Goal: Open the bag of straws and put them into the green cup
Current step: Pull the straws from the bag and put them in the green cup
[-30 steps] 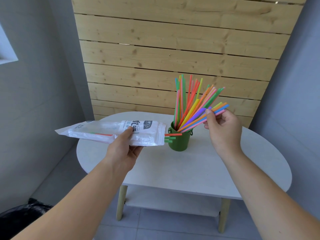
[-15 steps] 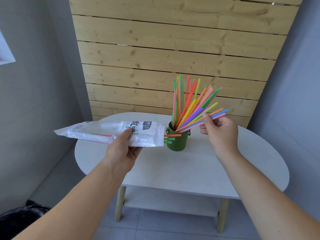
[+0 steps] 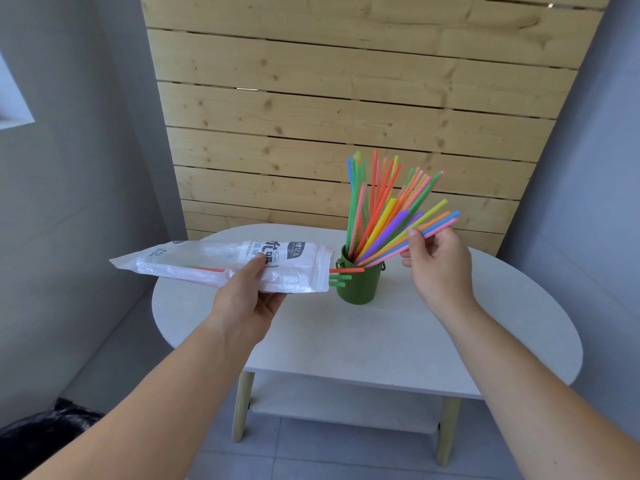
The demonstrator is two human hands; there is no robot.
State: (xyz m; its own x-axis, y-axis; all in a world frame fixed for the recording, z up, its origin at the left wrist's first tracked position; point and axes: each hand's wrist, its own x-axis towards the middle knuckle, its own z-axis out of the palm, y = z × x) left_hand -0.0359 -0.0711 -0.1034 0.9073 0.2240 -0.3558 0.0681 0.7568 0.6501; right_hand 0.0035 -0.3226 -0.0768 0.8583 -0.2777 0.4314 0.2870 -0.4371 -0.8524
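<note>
While coloured plastic straws (image 3: 437, 224) are pinched by the right hand (image 3: 437, 268), the clear plastic bag (image 3: 207, 262) gripped by the left hand (image 3: 249, 301) is held level, mouth beside the green metal cup (image 3: 358, 289).

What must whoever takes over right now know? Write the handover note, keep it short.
Left hand grips the bag, level, mouth toward the green cup on the table.
Right hand pinches the lowest straws of the fan, their lower ends in the cup.
Done: bag open, most straws in the cup.
Left: the few bag straws poking from the mouth, one orange, two green.
</note>
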